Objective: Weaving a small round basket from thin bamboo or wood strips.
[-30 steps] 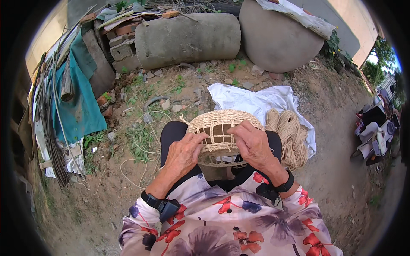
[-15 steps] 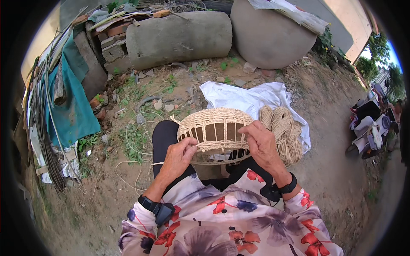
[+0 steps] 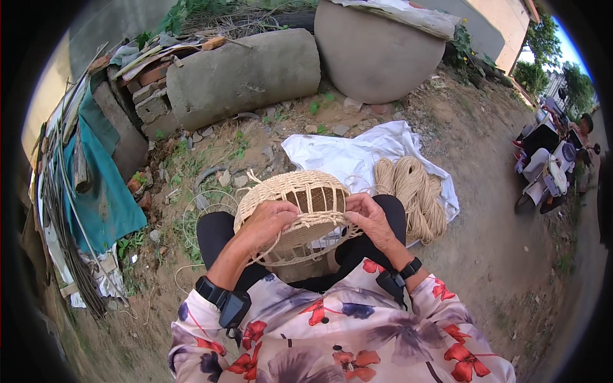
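Observation:
A half-woven basket [image 3: 290, 185] of pale twisted cord rests tilted on my lap between my knees, its openwork side facing up. My left hand [image 3: 271, 220] is closed on the rim at the left, fingertips tucked against the weave. From beneath it a strand of cord [image 3: 267, 247] trails down. At the rim's right end, my right hand [image 3: 369, 217] pinches the woven edge with thumb and fingers. A thin loop of cord arcs just above that hand. The fingertips of both hands are partly hidden by the basket.
Thick hanks of pale cord [image 3: 412, 195] lie on a white sheet [image 3: 341, 153] beyond my right knee. Loose cord loops lie left of my left knee. Farther off are a concrete cylinder [image 3: 246, 76], a large rounded vessel [image 3: 377, 54], a teal tarp [image 3: 102, 185] and parked scooters [image 3: 546, 163].
The basket has turned and shifted left in the picture. My left hand has reached farther over its rim, and my right hand has moved down to pinch the right end.

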`<state>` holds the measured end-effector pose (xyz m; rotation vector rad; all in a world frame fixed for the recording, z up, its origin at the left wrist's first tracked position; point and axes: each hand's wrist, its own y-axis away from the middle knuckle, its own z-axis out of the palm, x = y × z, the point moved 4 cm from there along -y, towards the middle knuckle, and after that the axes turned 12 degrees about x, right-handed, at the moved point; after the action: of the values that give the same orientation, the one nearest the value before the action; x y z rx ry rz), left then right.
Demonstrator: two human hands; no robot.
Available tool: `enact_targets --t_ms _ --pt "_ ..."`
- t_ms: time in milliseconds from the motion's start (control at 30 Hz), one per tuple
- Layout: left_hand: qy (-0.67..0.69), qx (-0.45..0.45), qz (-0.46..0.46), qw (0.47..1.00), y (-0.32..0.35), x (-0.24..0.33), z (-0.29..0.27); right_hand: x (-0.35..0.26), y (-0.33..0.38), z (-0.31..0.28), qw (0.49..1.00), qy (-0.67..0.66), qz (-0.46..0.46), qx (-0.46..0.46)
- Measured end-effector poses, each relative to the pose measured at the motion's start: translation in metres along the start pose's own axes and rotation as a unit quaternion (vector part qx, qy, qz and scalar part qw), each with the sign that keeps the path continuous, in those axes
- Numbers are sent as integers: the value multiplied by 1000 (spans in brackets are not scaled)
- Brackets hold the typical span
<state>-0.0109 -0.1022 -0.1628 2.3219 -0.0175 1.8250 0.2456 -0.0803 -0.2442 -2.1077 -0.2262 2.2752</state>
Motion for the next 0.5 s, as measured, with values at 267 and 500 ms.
enact_targets --t_ms 267,500 --pt "-73 -62 -63 993 -27 -11 28 8 9 -4 977 210 3 37" --pt "1 -70 -122 990 -37 -6 32 -55 26 27 929 234 -272 93"
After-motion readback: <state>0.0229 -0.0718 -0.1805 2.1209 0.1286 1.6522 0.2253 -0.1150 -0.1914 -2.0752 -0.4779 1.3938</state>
